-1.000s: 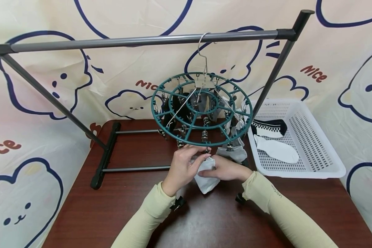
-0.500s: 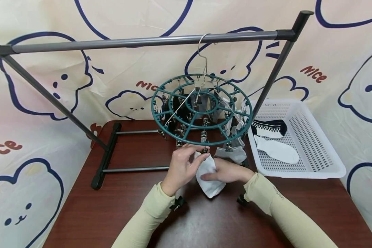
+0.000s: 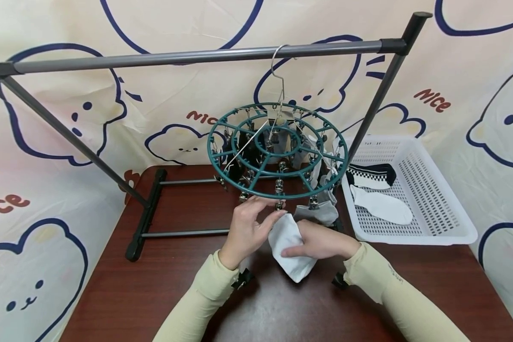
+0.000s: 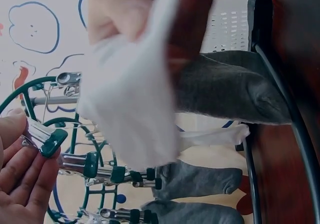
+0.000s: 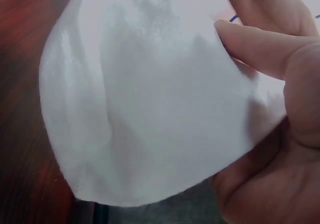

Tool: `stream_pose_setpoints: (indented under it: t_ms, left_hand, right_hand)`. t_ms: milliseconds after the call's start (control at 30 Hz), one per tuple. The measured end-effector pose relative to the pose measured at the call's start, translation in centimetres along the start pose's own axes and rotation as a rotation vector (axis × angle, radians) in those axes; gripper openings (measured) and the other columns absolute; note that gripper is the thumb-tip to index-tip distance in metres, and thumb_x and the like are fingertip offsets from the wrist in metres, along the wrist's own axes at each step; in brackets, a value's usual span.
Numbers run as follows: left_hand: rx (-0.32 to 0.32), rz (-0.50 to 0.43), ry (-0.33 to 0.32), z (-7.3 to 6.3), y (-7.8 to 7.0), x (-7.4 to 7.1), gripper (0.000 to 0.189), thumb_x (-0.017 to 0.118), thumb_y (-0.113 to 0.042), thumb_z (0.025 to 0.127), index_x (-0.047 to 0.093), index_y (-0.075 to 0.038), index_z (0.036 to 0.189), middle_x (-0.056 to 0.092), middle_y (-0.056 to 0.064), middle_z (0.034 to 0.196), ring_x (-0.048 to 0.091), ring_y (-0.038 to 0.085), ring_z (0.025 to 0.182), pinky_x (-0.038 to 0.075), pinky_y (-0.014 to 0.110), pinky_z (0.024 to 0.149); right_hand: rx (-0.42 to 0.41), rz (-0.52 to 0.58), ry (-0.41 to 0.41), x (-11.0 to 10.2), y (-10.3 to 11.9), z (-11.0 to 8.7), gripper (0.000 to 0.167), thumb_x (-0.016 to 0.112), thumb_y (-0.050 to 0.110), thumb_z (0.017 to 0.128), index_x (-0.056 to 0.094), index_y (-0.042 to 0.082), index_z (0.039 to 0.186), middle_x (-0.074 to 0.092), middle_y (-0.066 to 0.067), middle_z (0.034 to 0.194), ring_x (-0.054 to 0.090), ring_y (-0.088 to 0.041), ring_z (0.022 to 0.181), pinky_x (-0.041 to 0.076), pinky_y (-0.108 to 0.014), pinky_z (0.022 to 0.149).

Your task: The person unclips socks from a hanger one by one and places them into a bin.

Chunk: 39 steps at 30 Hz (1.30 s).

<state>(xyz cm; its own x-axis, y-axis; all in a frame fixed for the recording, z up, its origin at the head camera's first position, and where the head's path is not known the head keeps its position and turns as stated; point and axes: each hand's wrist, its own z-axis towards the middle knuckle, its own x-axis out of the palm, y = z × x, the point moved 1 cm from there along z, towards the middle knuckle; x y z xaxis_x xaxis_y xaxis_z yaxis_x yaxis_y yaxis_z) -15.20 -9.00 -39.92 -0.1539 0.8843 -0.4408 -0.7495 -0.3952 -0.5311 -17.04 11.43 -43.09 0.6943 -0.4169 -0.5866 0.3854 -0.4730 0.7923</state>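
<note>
My right hand (image 3: 325, 240) pinches a white sock (image 3: 291, 249) between thumb and fingers below the front of a round green clip hanger (image 3: 261, 172). In the right wrist view, the sock's pale fabric (image 5: 165, 119) fills the middle. My left hand (image 3: 250, 228) pinches a metal clip with green tips (image 4: 52, 143) at the hanger's front edge. In the left wrist view, the clip's tips and the sock stand apart. Grey socks (image 4: 225, 86) hang from other clips close by, and a grey one (image 3: 320, 212) shows just beyond my right hand.
A grey rack bar (image 3: 188, 58) carries the hanger by its hook. On the right of the brown table (image 3: 290, 318) stands a white basket (image 3: 442, 238), holding a white sock (image 3: 384, 206) and a black-and-white checked sock (image 3: 372, 176). The rack's foot (image 3: 145, 216) lies left.
The right hand has drawn the white sock down and to the right, away from the clip. The left hand, still at the clip, has shifted slightly left, and the hanger's front moved with it.
</note>
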Motion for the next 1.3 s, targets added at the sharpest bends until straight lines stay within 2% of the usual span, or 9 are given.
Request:
stream_pose_setpoints:
  t_ms: [233,500,733,833,1033,1100,1200,1300]
  left_hand:
    - [0.013,0.019,0.0,0.0,0.2,-0.6,0.019,0.082,-0.009,0.088,0.077,-0.006,0.107,0.078,0.007,0.1,0.074,0.022,0.098,0.06,0.038,0.083]
    - [-0.027,0.021,0.001,0.1,0.5,-1.7,0.019,0.081,-0.007,0.088,0.076,-0.006,0.107,0.077,0.007,0.1,0.073,0.021,0.097,0.06,0.038,0.082]
    - [-0.04,0.013,-0.015,0.1,0.5,-1.7,0.019,0.08,-0.009,0.09,0.075,-0.006,0.108,0.077,0.007,0.101,0.073,0.019,0.095,0.059,0.038,0.078]
    - [-0.037,0.007,-0.025,0.1,0.5,-1.7,0.019,0.08,-0.01,0.091,0.075,-0.006,0.108,0.078,0.007,0.101,0.074,0.02,0.097,0.06,0.041,0.081]
    - [-0.055,0.008,-0.037,0.1,0.4,-1.7,0.019,0.082,-0.01,0.089,0.076,-0.007,0.107,0.078,0.006,0.1,0.074,0.018,0.096,0.06,0.04,0.082]
    - [-0.065,0.004,-0.038,0.0,0.4,-1.7,0.018,0.082,-0.01,0.089,0.075,-0.007,0.106,0.078,0.005,0.1,0.073,0.018,0.095,0.06,0.039,0.082]
    - [-0.072,-0.004,-0.045,0.0,0.4,-1.7,0.017,0.081,-0.01,0.089,0.075,-0.007,0.105,0.078,0.005,0.1,0.073,0.017,0.094,0.059,0.038,0.079]
    - [-0.066,-0.009,-0.056,0.0,0.4,-1.7,0.017,0.081,-0.009,0.089,0.075,-0.007,0.105,0.077,0.006,0.099,0.072,0.018,0.092,0.059,0.038,0.079]
  right_hand:
    - [-0.042,0.001,-0.012,-0.8,1.7,-1.2,0.018,0.075,0.032,0.097,0.069,0.016,0.098,0.068,0.011,0.08,0.064,-0.002,0.069,0.053,-0.024,0.062]
    - [-0.048,0.041,-0.021,-1.7,3.0,-2.2,0.025,0.075,0.033,0.097,0.067,0.013,0.111,0.071,0.008,0.091,0.068,-0.005,0.079,0.057,-0.027,0.07]
    - [-0.019,0.054,-0.064,-2.7,3.7,-3.7,0.031,0.076,0.031,0.096,0.066,0.012,0.118,0.071,0.004,0.099,0.069,-0.007,0.086,0.059,-0.029,0.075]
    - [-0.025,0.066,-0.086,-3.2,3.9,-4.7,0.031,0.076,0.03,0.096,0.065,0.011,0.118,0.071,0.002,0.099,0.07,-0.009,0.087,0.06,-0.031,0.075]
    - [-0.022,0.103,-0.146,-5.1,4.0,-7.4,0.02,0.074,0.021,0.097,0.066,0.007,0.109,0.073,0.0,0.089,0.073,-0.011,0.076,0.061,-0.033,0.066]
    - [-0.046,0.116,-0.17,-6.0,3.8,-8.4,0.013,0.071,0.016,0.099,0.067,0.005,0.105,0.074,0.0,0.084,0.074,-0.012,0.071,0.061,-0.034,0.062]
    - [-0.074,0.121,-0.231,-7.3,3.4,-9.8,0.006,0.067,0.008,0.101,0.068,0.003,0.104,0.074,0.0,0.082,0.074,-0.014,0.066,0.061,-0.035,0.057]
    - [-0.052,0.101,-0.317,-8.5,2.6,-11.2,0.008,0.065,0.004,0.101,0.067,0.002,0.108,0.073,0.003,0.085,0.073,-0.014,0.067,0.06,-0.034,0.056]
